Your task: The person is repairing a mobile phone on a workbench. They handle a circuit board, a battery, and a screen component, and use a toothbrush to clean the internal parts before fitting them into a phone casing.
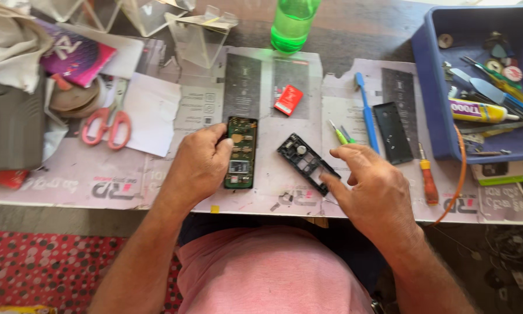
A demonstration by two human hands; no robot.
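Green phone circuit board [241, 152], long and narrow with gold contacts, lies flat on the paper-covered worktable [127, 186], and my left hand [198, 168] rests against its left edge, fingers curled together with the thumb touching the board's upper corner. Just right of the board sits a black plastic phone frame [306, 163], tilted on a diagonal; my right hand [373, 189] hovers at its lower right end, fingers loosely spread, the index fingertip touching the frame's tip. Above and right of the board lies a small red battery [288, 99]. Farther right of the board are a blue toothbrush [366, 111], a flat black back cover [393, 132], and an orange-handled screwdriver [428, 180]. Well left of the board lie pink-handled scissors [107, 125]. A green plastic bottle [293, 23] stands above the board, and a blue plastic tray [430, 87] of tools sits far right.
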